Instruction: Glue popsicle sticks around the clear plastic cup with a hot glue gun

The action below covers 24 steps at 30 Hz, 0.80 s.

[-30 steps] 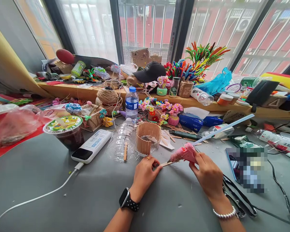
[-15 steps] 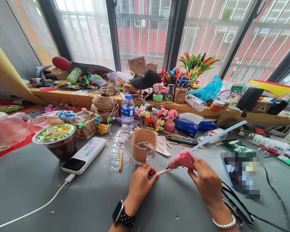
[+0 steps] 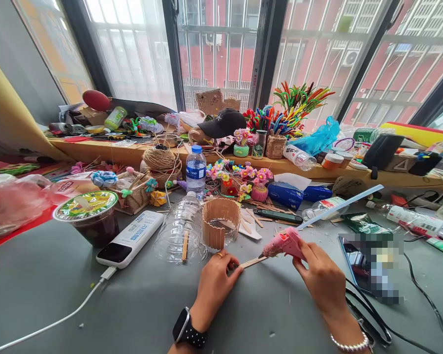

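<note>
My left hand (image 3: 217, 275) pinches one end of a wooden craft stick (image 3: 253, 262) just above the grey table. In my right hand (image 3: 321, 275) is a pink hot glue gun (image 3: 286, 242), its nozzle at the stick's far end. A long pale glue stick (image 3: 343, 205) juts out of the back of the gun. Just beyond my left hand stands a clear plastic bottle piece with a ring of craft sticks (image 3: 214, 233) around it. To its left lies the cut top of a clear bottle (image 3: 175, 236), with a single craft stick (image 3: 185, 246) by it.
A lidded cup of dark drink (image 3: 92, 221) and a white power bank (image 3: 131, 241) with a cable are at left. A phone (image 3: 354, 265) and black cords lie at right. Behind are a water bottle (image 3: 196, 172), twine (image 3: 160, 162), tissues (image 3: 286, 194) and a cluttered sill.
The glue gun in my right hand has shifted slightly right, its nozzle sliding toward the far end of the stick. My left hand keeps its hold on the stick.
</note>
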Available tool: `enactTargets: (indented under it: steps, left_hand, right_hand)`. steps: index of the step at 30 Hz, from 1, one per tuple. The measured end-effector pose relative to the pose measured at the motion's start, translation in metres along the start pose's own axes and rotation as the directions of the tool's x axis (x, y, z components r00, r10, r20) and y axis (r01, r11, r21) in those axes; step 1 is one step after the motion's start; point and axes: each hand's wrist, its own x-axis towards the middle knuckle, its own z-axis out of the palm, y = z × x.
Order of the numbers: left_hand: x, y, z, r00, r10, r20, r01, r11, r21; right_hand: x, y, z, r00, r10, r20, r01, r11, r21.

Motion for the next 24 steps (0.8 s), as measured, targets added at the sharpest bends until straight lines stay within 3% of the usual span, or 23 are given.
enactTargets:
  steps: [24]
  left_hand:
    - [0.0007,0.0014,-0.0014,1.0,0.029,-0.013,-0.029,1.0,0.005]
  right_hand:
    - [0.0006,0.0085,-0.003,0.999,0.04,0.033,-0.04,0.999,-0.005]
